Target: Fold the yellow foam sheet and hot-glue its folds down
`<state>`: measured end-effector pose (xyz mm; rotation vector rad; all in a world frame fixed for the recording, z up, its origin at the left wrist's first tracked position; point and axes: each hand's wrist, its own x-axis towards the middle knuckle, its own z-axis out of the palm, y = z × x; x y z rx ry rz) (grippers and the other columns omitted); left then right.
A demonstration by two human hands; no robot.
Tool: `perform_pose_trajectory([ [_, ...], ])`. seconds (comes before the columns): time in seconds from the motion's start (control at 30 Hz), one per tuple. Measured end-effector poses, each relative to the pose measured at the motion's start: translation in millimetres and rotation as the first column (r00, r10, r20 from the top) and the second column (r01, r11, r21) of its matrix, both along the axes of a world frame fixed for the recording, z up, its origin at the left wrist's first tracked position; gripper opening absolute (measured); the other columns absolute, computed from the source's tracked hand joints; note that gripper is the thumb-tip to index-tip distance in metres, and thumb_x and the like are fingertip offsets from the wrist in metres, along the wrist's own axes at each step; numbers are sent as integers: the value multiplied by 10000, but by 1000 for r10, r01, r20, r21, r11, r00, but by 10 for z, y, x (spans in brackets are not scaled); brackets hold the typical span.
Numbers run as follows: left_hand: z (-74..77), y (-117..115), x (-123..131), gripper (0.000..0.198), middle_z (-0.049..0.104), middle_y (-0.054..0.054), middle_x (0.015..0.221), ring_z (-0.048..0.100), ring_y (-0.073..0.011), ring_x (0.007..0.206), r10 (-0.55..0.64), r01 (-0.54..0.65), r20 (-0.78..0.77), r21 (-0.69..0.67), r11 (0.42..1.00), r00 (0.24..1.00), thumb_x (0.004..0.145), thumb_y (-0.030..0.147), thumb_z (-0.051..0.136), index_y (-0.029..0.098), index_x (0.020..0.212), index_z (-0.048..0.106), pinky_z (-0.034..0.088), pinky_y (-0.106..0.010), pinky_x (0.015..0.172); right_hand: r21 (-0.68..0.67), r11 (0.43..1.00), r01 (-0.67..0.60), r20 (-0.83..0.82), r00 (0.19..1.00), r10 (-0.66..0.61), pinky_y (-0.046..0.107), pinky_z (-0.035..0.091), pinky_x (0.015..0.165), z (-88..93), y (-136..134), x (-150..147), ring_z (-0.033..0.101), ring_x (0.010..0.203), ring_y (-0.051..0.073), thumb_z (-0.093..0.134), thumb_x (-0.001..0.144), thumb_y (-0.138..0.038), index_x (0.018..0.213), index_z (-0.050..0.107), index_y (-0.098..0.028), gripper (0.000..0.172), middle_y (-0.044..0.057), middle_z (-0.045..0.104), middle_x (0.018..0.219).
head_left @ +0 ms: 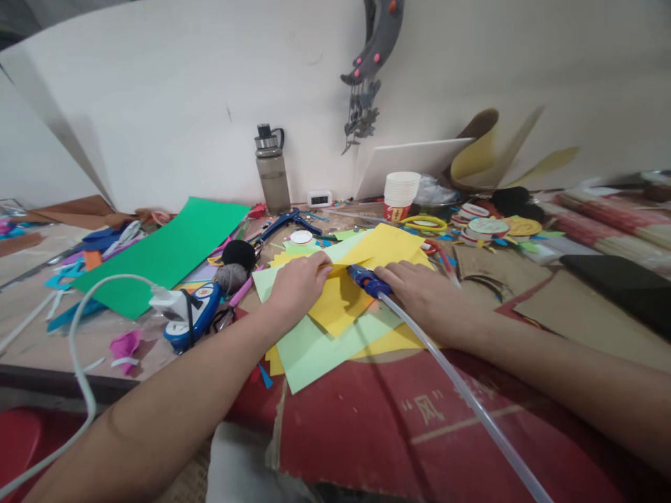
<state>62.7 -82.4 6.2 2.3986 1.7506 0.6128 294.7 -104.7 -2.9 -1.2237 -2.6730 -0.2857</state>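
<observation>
My right hand is closed around a blue hot glue gun, its nozzle pointing left. A long translucent glue stick runs from the back of the gun toward me. My left hand pinches the edge of a folded sheet of yellow paper, just left of the nozzle. Beneath it lie a pale green sheet and more yellow sheets. The fingers of the right hand partly cover the gun's body, and its handle is hidden.
A red cardboard sheet covers the front edge. To the left are green paper, a blue-and-white power strip and a white cable. A water bottle, paper cups and yellow scissors stand or lie behind.
</observation>
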Motion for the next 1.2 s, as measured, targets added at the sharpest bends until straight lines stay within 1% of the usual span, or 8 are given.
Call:
perform_pose_trajectory([
  [0.23,17,13,-14,214,735,-70,1005,658,-253,962,24,-22,60,-26,999,998,944,299,480,228,998,674,467,-357,853,-28,994,107,22,994,-106,346,417,820,-15,61,106,587,951,247,394,949,-126,1136,550,-140,244,125,623,1014],
  [0.4,-6,86,-56,192,730,-51,978,651,-221,929,-13,18,166,-28,999,986,920,278,490,218,937,672,469,-332,839,38,999,-6,7,1000,6,327,405,766,-50,98,54,579,883,230,414,956,-160,1114,565,-161,218,103,623,965],
  [0.53,4,153,-100,192,713,-35,889,637,-200,843,-24,35,205,-52,998,978,902,288,498,202,893,669,464,-304,744,113,987,-112,38,993,109,332,397,769,-63,125,29,576,871,230,409,954,-152,1162,563,-150,259,118,635,981],
  [0.63,22,181,-115,198,698,-25,838,618,-184,774,-13,30,199,-81,996,980,899,305,503,197,879,668,445,-292,696,125,987,-101,55,994,94,330,384,759,-61,180,56,575,862,228,410,945,-135,1187,558,-148,283,121,636,985],
  [0.87,37,198,-113,195,690,-28,829,612,-182,779,14,3,177,-96,995,984,898,303,513,194,892,674,442,-293,734,119,993,0,78,997,-9,329,344,764,-28,323,125,546,877,234,417,949,-154,1141,572,-138,248,119,609,968],
  [0.97,26,216,-116,197,693,-32,841,611,-184,792,14,-2,165,-75,997,986,898,301,512,192,890,677,442,-296,741,172,984,-38,125,992,17,333,318,753,-15,319,79,540,868,235,417,940,-139,1143,569,-139,254,116,614,975],
  [1.1,5,239,-130,195,698,-34,851,614,-190,814,11,-3,163,-50,999,987,897,296,507,195,882,674,441,-303,748,188,970,-153,159,979,124,332,285,729,-8,278,4,535,830,218,403,947,-136,1150,569,-154,263,105,637,975],
  [1.2,2,238,-137,189,700,-35,859,617,-194,825,7,0,160,-42,999,987,897,290,505,200,892,670,446,-310,755,192,967,-168,139,980,143,335,280,726,-24,273,4,537,823,217,398,951,-144,1143,566,-152,255,99,646,951],
])
